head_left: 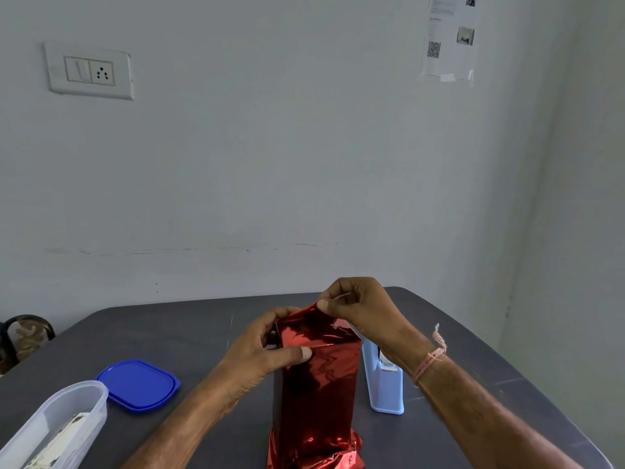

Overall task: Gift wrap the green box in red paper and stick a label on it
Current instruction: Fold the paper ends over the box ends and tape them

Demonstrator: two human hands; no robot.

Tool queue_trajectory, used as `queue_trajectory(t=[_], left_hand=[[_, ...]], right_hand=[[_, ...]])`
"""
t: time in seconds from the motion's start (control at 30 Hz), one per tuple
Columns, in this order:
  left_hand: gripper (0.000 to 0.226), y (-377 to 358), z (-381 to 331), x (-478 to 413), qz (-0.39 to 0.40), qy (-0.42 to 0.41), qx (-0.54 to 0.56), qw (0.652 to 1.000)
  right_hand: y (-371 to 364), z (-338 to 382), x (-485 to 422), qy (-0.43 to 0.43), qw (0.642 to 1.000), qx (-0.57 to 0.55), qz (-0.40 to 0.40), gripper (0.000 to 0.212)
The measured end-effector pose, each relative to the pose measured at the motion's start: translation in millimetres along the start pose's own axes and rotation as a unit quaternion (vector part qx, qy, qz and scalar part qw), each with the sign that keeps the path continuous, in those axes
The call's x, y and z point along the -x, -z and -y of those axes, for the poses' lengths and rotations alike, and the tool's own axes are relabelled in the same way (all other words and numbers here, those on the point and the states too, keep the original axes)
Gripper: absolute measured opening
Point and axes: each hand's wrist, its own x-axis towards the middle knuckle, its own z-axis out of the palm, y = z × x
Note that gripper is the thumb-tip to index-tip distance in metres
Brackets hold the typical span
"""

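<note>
The box stands upright near the table's front edge, fully covered in shiny red paper (321, 384); no green shows. Loose paper is crumpled at its bottom end. My left hand (260, 353) grips the upper part of the box, thumb pressing the front face and fingers curled over the top left edge. My right hand (355, 308) is above the top, pinching the folded red flap together with a short strip of clear tape (340, 296).
A light blue tape dispenser (384, 384) stands just right of the box. A blue lid (138, 384) lies to the left, and a clear plastic container (57, 424) with paper pieces sits at the bottom left. The dark grey table (189, 336) meets a white wall.
</note>
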Motion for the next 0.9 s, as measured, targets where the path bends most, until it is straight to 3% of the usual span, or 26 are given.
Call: queue_trajectory(t=[0.37,0.73,0.9], left_hand=[[0.048,-4,3,12,-0.036,-0.032,0.004,0.999],[0.045,-6,11,13,-0.078,-0.054,0.029,0.995],[0.044,-11,10,13,-0.086,-0.056,0.02,0.995]], right_hand=[[-12,-19,30,0.045,0.996,0.057,-0.055,0.011],[-8,-22,40,0.072,0.993,0.076,-0.052,0.011],[-8,-16,38,0.115,0.983,0.137,-0.044,0.024]])
